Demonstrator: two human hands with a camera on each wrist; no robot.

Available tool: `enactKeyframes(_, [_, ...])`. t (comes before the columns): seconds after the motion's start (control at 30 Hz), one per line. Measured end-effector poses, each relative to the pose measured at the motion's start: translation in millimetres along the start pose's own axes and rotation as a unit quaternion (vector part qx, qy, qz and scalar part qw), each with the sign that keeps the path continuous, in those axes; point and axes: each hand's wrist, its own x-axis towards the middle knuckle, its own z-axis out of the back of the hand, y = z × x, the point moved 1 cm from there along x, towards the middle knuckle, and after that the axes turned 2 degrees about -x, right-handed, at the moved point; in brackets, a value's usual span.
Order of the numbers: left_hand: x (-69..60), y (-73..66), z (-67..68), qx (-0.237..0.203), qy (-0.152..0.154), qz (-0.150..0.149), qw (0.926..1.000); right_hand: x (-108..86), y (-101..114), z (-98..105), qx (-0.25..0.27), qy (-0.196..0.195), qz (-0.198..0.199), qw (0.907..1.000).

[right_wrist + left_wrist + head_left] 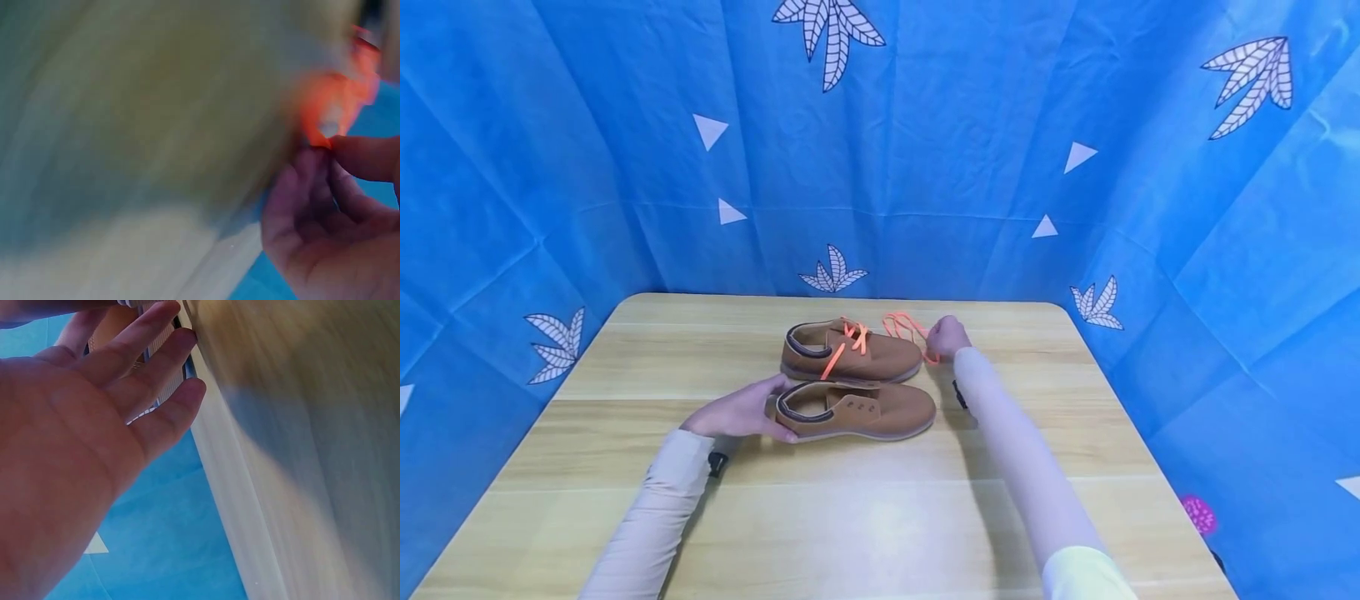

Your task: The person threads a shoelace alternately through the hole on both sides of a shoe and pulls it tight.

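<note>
Two brown shoes lie side by side, toes to the right. The near shoe shows dark eyelets with no lace through them; the far shoe carries an orange lace. My left hand holds the near shoe at its heel, thumb on the near side and fingers behind; in the left wrist view the fingers reach along the shoe. Beyond the toes, my right hand pinches a loose orange shoelace between thumb and fingers, seen blurred in the right wrist view.
A light wooden table bears both shoes. Blue curtain with leaf and triangle prints hangs behind and at both sides. Dark wrist straps are on both arms. At the right edge there is a pink round patch.
</note>
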Motion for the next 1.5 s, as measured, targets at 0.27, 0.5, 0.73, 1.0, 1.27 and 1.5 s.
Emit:
enactKeyframes(0.27, [-0.9, -1.8, 0.4, 0.0, 0.0, 0.012, 0.9999, -17.5, 15, 58, 0.367, 0.077, 0.005, 0.927])
enactKeyframes(0.5, [1.2, -1.6, 0.4, 0.002, 0.003, 0.009, 1.0, -49.8, 56, 116, 0.497, 0.137, 0.073, 0.854])
enactKeyframes(0.73, [0.8, -4.9, 0.5, -0.004, 0.004, 0.019, 0.9998, -88.2, 102, 143, 0.437, 0.143, 0.156, 0.8741])
enactKeyframes(1.0, [-14.2, -22.3, 11.6, 0.047, 0.01, 0.022, 0.9986, -134.7, 141, 152, 0.326, 0.184, 0.231, 0.898])
enactKeyframes(1.27, [-30.8, -103.4, 20.8, -0.005, -0.118, -0.092, 0.9888, -183.0, 178, 130, 0.217, 0.263, 0.307, 0.8882])
enactKeyframes(1.5, [-24.2, -167.4, -5.2, -0.177, -0.108, -0.179, 0.9617, -201.2, 184, 82, 0.167, 0.35, 0.311, 0.8678])
